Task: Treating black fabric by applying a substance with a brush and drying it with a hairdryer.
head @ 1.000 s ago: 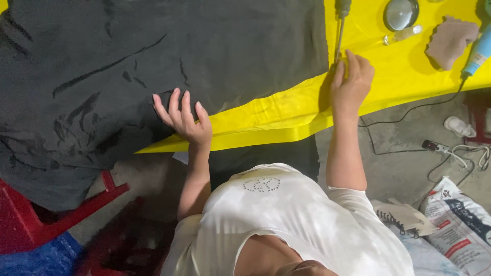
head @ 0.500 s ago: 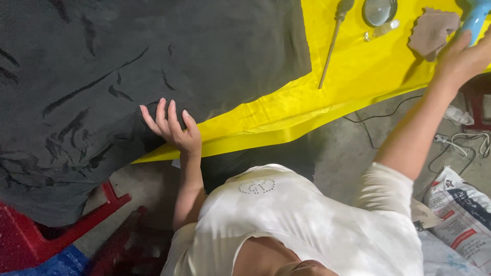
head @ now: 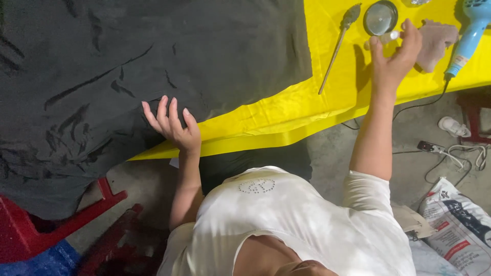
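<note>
Head view, and only 1 view here: the left hand [head: 173,125] lies flat, fingers spread, its grip apart and holding nothing, pressing the dark grey cloth [head: 153,61] near that cloth's lower edge on the yellow worktop [head: 286,120]. Half a second ago the right hand [head: 394,56] reached out toward the blue hair dryer [head: 473,30]; now it has drawn back and hovers, its grip closed around a small clear bottle [head: 389,37]. Just beyond that grip sits a round metal tin [head: 380,18], a long metal tool [head: 337,46] lies left of it, a pinkish rag [head: 434,41] right. The cloth has stayed pinned, so work appears to shift to the bottle.
</note>
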